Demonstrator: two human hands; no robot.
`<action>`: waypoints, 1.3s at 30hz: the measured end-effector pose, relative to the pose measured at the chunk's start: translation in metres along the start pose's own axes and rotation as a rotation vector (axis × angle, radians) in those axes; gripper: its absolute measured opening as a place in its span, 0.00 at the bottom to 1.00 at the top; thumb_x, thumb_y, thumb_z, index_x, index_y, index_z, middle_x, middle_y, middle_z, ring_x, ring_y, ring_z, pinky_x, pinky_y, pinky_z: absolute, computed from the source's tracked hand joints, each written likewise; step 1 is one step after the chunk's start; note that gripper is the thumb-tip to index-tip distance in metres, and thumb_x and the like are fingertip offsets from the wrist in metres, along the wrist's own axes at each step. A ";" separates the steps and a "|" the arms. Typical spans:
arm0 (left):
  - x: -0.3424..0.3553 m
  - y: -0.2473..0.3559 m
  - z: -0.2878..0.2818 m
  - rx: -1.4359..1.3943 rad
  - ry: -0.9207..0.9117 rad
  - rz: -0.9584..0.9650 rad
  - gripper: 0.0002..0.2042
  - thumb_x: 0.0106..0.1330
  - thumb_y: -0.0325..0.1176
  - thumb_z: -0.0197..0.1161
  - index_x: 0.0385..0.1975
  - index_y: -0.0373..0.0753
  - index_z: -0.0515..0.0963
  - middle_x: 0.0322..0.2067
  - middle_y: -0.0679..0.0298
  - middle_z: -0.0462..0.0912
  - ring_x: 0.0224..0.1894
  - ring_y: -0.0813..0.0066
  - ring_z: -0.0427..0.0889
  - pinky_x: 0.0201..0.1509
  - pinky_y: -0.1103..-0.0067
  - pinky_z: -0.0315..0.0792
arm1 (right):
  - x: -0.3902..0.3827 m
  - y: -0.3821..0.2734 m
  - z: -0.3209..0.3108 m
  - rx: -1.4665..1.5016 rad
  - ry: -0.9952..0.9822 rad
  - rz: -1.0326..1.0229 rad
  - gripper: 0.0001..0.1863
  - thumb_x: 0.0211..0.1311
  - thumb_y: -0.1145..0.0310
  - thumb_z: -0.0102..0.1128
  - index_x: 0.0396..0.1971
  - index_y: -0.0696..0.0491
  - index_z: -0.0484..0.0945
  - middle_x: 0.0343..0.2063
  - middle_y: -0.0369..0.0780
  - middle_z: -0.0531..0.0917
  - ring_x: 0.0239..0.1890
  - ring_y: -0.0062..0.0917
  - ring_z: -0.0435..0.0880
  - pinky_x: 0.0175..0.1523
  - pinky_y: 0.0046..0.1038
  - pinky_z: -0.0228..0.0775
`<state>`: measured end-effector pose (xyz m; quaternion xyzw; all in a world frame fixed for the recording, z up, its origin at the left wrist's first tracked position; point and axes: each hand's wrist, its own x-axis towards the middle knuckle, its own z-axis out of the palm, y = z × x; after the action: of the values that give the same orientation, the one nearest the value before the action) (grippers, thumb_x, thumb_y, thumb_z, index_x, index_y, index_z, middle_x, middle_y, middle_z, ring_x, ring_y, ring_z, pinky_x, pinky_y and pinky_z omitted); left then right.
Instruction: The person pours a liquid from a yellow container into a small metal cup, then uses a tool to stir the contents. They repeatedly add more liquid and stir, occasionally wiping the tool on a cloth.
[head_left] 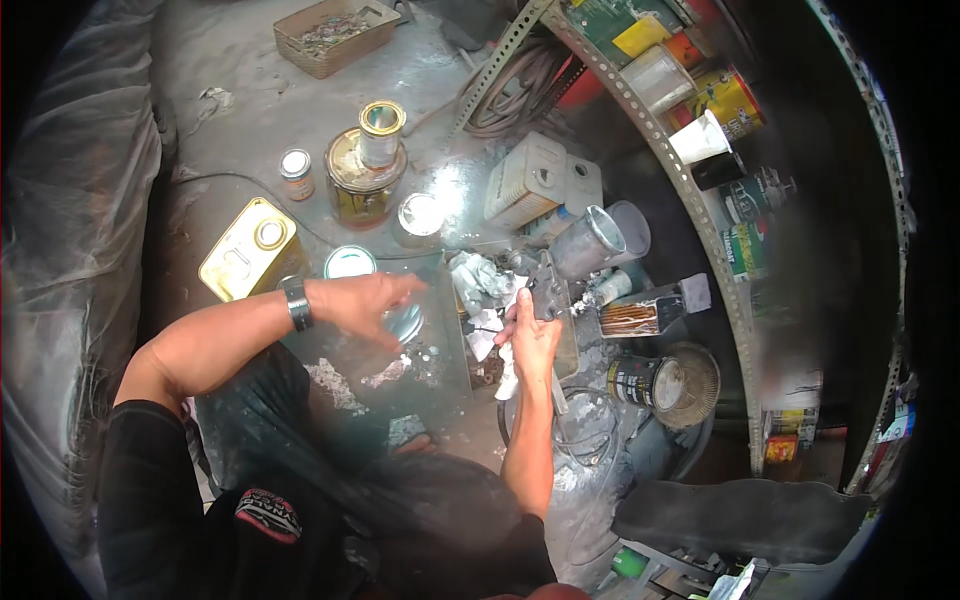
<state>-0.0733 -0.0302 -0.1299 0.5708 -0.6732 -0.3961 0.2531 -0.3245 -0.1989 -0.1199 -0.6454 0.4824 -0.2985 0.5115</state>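
Note:
My right hand [532, 335] grips the handle of a metal spray gun [560, 280], whose shiny cup [590, 240] points up and to the right. A white rag [488, 330] is bunched just left of that hand. My left hand [372, 300], with a dark watch on its wrist, hovers with fingers spread over a round metal lid [405, 322] lying on a sheet of glass [400, 385]. The hand looks slightly blurred. I cannot tell whether it touches the lid.
Several paint cans stand on the grey floor: a gold rectangular tin [248, 250], a large round can [362, 180] with a smaller one on it, a white-lidded tin [349, 263]. A perforated metal shelf [690, 190] with cans curves along the right. A cardboard box [335, 35] sits far back.

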 end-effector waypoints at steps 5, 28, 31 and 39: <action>-0.010 -0.006 -0.021 -1.034 0.080 -0.056 0.31 0.67 0.35 0.74 0.66 0.34 0.68 0.50 0.62 0.82 0.51 0.73 0.82 0.56 0.75 0.76 | -0.014 0.007 0.029 0.079 0.008 -0.013 0.19 0.75 0.60 0.62 0.28 0.59 0.76 0.17 0.36 0.75 0.10 0.21 0.74 0.16 0.26 0.65; -0.005 -0.062 -0.065 -0.108 0.507 -0.459 0.36 0.61 0.53 0.75 0.62 0.33 0.75 0.46 0.58 0.86 0.47 0.69 0.86 0.53 0.73 0.78 | -0.044 0.007 0.041 -0.079 -0.075 0.223 0.28 0.72 0.55 0.64 0.57 0.66 0.74 0.38 0.57 0.86 0.41 0.50 0.86 0.48 0.44 0.76; 0.013 -0.081 -0.091 0.243 0.667 -0.574 0.40 0.53 0.56 0.78 0.60 0.34 0.75 0.43 0.55 0.87 0.45 0.61 0.87 0.52 0.70 0.79 | -0.033 0.065 0.050 -0.176 0.058 -0.023 0.25 0.73 0.58 0.63 0.57 0.63 0.75 0.39 0.57 0.86 0.41 0.52 0.87 0.48 0.44 0.76; 0.045 -0.153 -0.103 0.562 0.783 -0.781 0.41 0.49 0.57 0.79 0.61 0.40 0.76 0.54 0.47 0.82 0.58 0.51 0.82 0.62 0.60 0.75 | -0.064 0.081 0.052 -0.189 0.052 -0.404 0.28 0.72 0.64 0.65 0.64 0.66 0.71 0.45 0.54 0.86 0.48 0.49 0.86 0.55 0.41 0.77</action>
<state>0.0853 -0.1042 -0.2032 0.9228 -0.3503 -0.0282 0.1578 -0.3272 -0.1214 -0.2051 -0.7661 0.3822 -0.3648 0.3660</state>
